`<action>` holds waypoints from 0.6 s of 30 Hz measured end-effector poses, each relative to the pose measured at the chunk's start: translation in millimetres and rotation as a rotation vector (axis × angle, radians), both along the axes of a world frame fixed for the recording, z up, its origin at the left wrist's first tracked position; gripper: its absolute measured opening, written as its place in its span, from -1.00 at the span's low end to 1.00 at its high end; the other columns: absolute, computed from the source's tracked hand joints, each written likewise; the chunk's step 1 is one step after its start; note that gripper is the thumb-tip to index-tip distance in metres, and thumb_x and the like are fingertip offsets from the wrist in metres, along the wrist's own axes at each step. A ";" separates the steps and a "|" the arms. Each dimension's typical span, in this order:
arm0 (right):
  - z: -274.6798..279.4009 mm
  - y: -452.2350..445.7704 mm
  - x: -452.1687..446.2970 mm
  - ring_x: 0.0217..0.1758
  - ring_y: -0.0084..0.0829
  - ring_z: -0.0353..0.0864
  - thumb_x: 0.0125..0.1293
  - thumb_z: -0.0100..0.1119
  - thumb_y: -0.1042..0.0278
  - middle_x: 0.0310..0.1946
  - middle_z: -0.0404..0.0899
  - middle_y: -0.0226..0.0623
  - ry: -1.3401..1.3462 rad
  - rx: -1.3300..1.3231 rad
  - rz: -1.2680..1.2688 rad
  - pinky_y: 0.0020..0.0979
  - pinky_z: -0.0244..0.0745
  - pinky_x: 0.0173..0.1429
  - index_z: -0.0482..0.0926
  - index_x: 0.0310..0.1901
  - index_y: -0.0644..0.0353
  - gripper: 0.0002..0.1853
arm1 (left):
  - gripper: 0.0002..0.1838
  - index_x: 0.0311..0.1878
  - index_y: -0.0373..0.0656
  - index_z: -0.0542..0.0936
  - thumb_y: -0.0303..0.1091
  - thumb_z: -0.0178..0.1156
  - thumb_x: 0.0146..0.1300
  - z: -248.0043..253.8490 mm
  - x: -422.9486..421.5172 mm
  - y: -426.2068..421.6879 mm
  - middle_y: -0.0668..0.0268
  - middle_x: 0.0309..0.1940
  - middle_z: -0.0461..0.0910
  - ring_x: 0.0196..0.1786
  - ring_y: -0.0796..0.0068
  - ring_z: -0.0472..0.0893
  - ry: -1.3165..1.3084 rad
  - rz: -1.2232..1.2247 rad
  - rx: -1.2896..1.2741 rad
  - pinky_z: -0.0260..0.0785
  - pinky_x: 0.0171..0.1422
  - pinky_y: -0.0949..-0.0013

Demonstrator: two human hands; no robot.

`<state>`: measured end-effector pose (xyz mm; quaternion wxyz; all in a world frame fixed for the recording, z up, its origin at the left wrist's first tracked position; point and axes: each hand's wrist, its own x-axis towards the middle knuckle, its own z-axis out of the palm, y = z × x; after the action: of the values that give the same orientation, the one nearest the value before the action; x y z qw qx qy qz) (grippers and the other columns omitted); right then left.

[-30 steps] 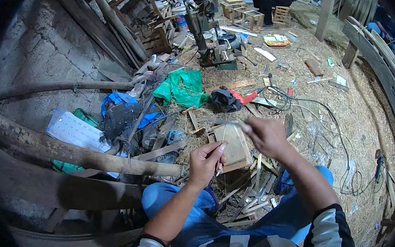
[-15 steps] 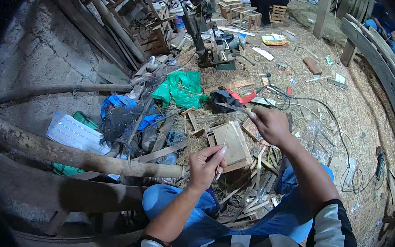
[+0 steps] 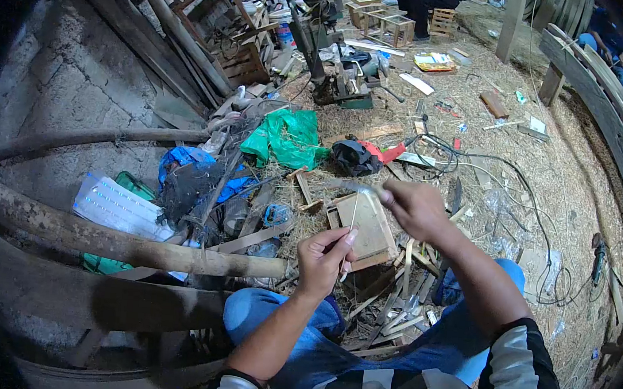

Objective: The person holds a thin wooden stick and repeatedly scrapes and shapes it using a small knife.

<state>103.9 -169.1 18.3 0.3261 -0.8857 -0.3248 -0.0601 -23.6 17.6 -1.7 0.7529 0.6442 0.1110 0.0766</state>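
Note:
My left hand (image 3: 323,257) is closed around a thin, pale wooden stick (image 3: 354,214). One end points up and away from me, and a short end shows below the fingers. Opposite it, my right hand (image 3: 419,209) is closed on a knife (image 3: 362,188), its blade smeared by motion and pointing left near the stick's upper end. Whether blade and stick touch I cannot tell. Beneath both hands stands a wooden box-like block (image 3: 368,232) with a flat top. Wood scraps (image 3: 397,311) lie between my knees.
A bamboo pole (image 3: 139,243) runs in from the left. Ahead lie a green plastic bag (image 3: 287,138), a black bag (image 3: 357,158) and tangled cables (image 3: 468,159). A metal machine (image 3: 342,87) stands farther back. Another person's legs (image 3: 415,9) show at the top.
My right hand has moved down and slightly left, bringing the knife lower, toward the stick's upper end. My left hand stays almost still with the stick.

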 end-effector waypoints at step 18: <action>-3.3 -8.4 12.0 -0.39 0.02 0.62 0.46 0.02 -0.02 -0.47 0.60 -0.15 -0.035 0.011 -0.017 -0.01 0.44 -0.37 0.53 -0.22 0.03 -0.70 | -0.84 -0.08 -0.25 0.70 -0.39 0.28 0.37 5.3 -2.7 -0.8 0.30 -0.58 0.61 -0.67 0.64 0.47 0.003 -0.043 -0.096 0.23 -0.64 0.56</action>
<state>115.9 -177.4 15.0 0.3247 -0.8855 -0.3225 -0.0801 -26.2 16.8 3.6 0.7843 0.6095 0.1019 0.0540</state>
